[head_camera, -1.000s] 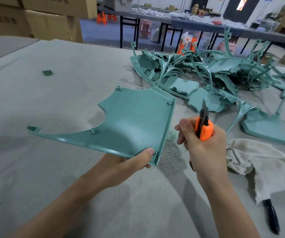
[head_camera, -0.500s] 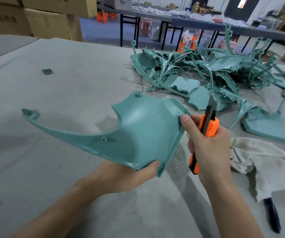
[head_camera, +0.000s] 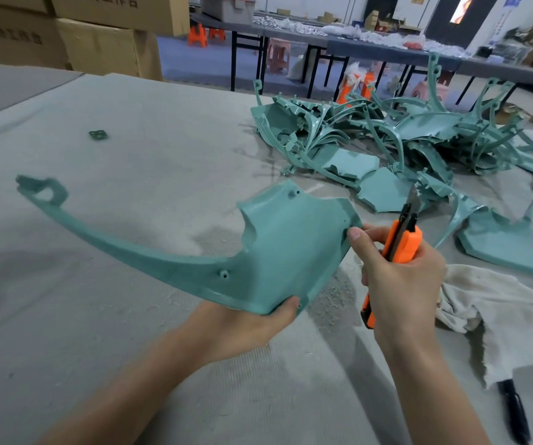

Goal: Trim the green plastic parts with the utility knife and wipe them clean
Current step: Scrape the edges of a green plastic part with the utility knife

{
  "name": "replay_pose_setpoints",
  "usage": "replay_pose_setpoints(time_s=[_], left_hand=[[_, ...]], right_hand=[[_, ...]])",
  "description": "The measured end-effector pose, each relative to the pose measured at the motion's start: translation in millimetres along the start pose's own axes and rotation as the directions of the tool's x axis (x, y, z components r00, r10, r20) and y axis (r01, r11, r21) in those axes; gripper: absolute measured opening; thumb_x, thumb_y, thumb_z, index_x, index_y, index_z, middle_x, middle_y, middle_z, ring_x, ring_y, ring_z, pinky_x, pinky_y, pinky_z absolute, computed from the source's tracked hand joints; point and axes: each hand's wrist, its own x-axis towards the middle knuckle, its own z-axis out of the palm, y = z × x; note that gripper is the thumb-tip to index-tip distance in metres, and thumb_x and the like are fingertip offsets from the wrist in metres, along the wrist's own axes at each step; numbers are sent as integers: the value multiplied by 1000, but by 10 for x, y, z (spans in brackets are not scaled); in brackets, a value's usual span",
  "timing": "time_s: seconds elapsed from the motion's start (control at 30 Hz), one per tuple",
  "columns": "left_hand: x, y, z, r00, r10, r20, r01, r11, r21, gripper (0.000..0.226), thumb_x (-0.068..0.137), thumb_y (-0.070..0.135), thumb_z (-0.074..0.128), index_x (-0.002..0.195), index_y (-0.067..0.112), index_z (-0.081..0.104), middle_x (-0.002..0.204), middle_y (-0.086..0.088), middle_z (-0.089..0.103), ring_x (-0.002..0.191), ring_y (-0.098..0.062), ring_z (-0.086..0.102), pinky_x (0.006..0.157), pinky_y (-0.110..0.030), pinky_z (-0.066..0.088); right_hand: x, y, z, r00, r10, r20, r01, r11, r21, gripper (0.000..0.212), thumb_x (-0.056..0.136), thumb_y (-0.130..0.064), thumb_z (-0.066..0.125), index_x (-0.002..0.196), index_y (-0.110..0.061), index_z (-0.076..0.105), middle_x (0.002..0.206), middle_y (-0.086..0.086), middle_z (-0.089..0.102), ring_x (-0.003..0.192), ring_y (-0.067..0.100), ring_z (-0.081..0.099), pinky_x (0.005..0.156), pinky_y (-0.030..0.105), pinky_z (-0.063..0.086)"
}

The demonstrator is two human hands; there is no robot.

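The left hand [head_camera: 245, 326] keeps its grip clamped on the near bottom corner of the green plastic part [head_camera: 290, 245], holding it above the worktop [head_camera: 130, 187]. The part has tipped further than a second ago, and its long thin arm now reaches far to the left. The right hand [head_camera: 400, 284], then apart from the part, now has its thumb on the part's right edge. Its grip stays closed round the orange utility knife [head_camera: 403, 242], blade pointing up. Just right lies the white cloth [head_camera: 499, 309]. Farther off, the pile of green parts [head_camera: 403, 136] is unchanged.
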Motion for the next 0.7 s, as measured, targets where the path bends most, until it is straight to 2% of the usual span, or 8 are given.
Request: replay_pose_setpoints(time_s=[0.07, 0.17, 0.27, 0.33, 0.43, 0.53, 0.63, 0.7], left_hand=[[22, 119, -16, 990, 74, -118, -90, 986, -137, 10, 84, 29, 60, 93, 34, 62, 105, 21, 61, 88, 21, 53, 76, 4, 36], [42, 188, -48, 943, 82, -321, -207, 903, -376, 34, 85, 15, 63, 107, 40, 57, 107, 37, 62, 104, 18, 55, 82, 1, 40], [84, 189, -55, 910, 48, -412, -239, 873, -425, 34, 87, 17, 62, 111, 40, 58, 110, 36, 63, 107, 13, 57, 83, -2, 42], [109, 152, -71, 873, 27, -488, -230, 904, -361, 32, 87, 15, 63, 109, 39, 58, 106, 37, 63, 105, 14, 57, 83, -2, 42], [132, 89, -88, 821, 30, -571, -194, 954, -228, 31, 89, 9, 64, 101, 38, 60, 92, 30, 66, 95, 18, 56, 79, 1, 38], [168, 11, -112, 813, 28, -581, -103, 990, -97, 13, 90, 10, 62, 101, 15, 69, 85, 13, 63, 86, 17, 54, 76, 2, 34], [187, -28, -150, 803, 130, -582, -65, 989, 131, 18, 83, -17, 59, 90, -4, 68, 79, -1, 64, 87, -5, 58, 74, 1, 34], [190, -9, -195, 804, 177, -567, -82, 979, 189, 22, 85, -11, 55, 101, -5, 69, 94, -10, 70, 99, -12, 57, 83, -2, 38]], right_hand=[[0, 9, 2, 1000, 5, 6, -5, 1000, -3, 22, 82, -19, 80, 67, -26, 66, 82, -10, 74, 50, 10, 48, 56, 32, 45], [-4, 17, 7, 999, 31, 27, -31, 999, -17, 25, 81, -22, 80, 61, -29, 66, 82, -12, 74, 49, 7, 49, 56, 30, 44], [-14, 33, 0, 999, 26, 27, -25, 999, -33, 18, 83, -25, 80, 70, -26, 67, 77, -12, 73, 49, 9, 48, 57, 33, 44], [-18, 36, -2, 1000, -2, 24, 3, 999, -44, 16, 84, -31, 78, 79, -21, 67, 64, -10, 63, 51, 11, 46, 57, 33, 43], [-79, -25, 32, 985, -114, 128, 117, 993, -19, 27, 86, -54, 67, 88, -27, 63, 67, -14, 57, 56, 4, 46, 57, 23, 42], [-201, -63, 89, 914, -234, 331, 246, 969, 7, 30, 90, -61, 46, 97, -34, 57, 75, -3, 57, 54, 2, 46, 51, 14, 38], [-281, -31, 122, 847, -297, 442, 378, 919, -108, 31, 96, -59, 38, 96, -32, 53, 74, 1, 55, 57, 10, 49, 52, 22, 38], [-300, 10, 133, 822, -295, 487, 422, 890, -173, 36, 97, -60, 38, 92, -28, 53, 65, -5, 50, 56, 12, 48, 54, 28, 34]])
